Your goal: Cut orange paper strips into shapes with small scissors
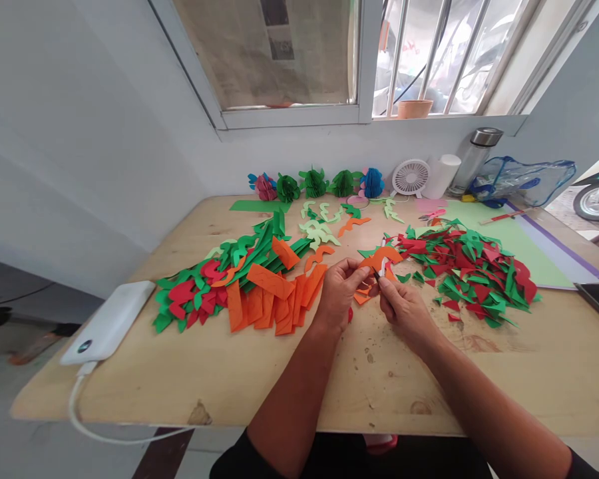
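Currently, the left hand [341, 293] has its grip pinched on a wavy orange paper piece [390, 255] above the bench [180, 372], between its front and back edges; the right hand [405, 311], fingers curled, grips a small dark tool [376, 273] just beside it.

Light: bright, soft | Source: window [454, 40] beyond and right of grip washes out nearly white | Shade: wall [80, 133] left of grip is grey, floor [10, 379] farther left looks duller | Distortion: table [194, 372] stretches left of grip, window lines lean | Focus: left hand [343, 283], right hand [406, 309], orange paper [388, 255] are clear; fine detail at grip is soft
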The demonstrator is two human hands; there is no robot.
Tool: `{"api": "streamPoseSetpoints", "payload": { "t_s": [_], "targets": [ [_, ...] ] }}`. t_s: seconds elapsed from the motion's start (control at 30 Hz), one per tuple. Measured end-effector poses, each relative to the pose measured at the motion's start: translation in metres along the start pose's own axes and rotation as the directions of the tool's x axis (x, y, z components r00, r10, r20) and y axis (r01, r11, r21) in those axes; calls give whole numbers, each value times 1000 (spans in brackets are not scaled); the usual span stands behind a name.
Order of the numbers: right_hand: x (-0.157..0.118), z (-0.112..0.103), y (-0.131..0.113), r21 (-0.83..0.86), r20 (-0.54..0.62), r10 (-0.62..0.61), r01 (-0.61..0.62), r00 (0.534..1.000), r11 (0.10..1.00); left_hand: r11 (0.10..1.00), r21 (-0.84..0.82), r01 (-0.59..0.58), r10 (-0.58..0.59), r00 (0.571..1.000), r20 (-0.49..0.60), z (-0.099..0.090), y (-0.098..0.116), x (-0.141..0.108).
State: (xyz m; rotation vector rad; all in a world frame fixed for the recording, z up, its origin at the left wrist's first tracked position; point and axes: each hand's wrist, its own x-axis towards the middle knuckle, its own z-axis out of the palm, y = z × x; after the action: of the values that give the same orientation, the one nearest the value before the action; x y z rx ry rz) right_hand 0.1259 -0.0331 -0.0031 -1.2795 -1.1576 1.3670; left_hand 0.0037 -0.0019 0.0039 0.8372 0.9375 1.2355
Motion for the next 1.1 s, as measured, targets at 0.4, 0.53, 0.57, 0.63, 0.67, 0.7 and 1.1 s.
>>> {"api": "streamPoseSetpoints", "payload": {
  "t_s": [0.4,0.53,0.57,0.63,0.67,0.7,1.1],
  "targets": [
    [-2,0,-3,-49,8,-1,2,1000,999,1000,16,8,-8,1000,-16,0,1,-1],
    [-1,0,-3,-45,12,-14,14,1000,999,1000,13,17,-17,1000,-6,0,1,-1],
    [-1,0,-2,-40,10,-13,13,1000,999,1000,11,18,-18,1000,-5,1,1,-1],
    [0,1,-2,-28,7,-7,7,1000,1000,1000,5,18,-18,1000,-4,1,0,-1],
    [0,1,-1,-23,8,-3,4,1000,1000,1000,1,18,-17,1000,-5,1,0,0],
    [0,1,-1,-19,9,-1,2,1000,1000,1000,-3,16,-16,1000,-5,1,0,0],
    [-1,0,-2,-58,12,-24,24,1000,998,1000,2,6,-6,1000,-7,1,2,-1]
  ]
}}
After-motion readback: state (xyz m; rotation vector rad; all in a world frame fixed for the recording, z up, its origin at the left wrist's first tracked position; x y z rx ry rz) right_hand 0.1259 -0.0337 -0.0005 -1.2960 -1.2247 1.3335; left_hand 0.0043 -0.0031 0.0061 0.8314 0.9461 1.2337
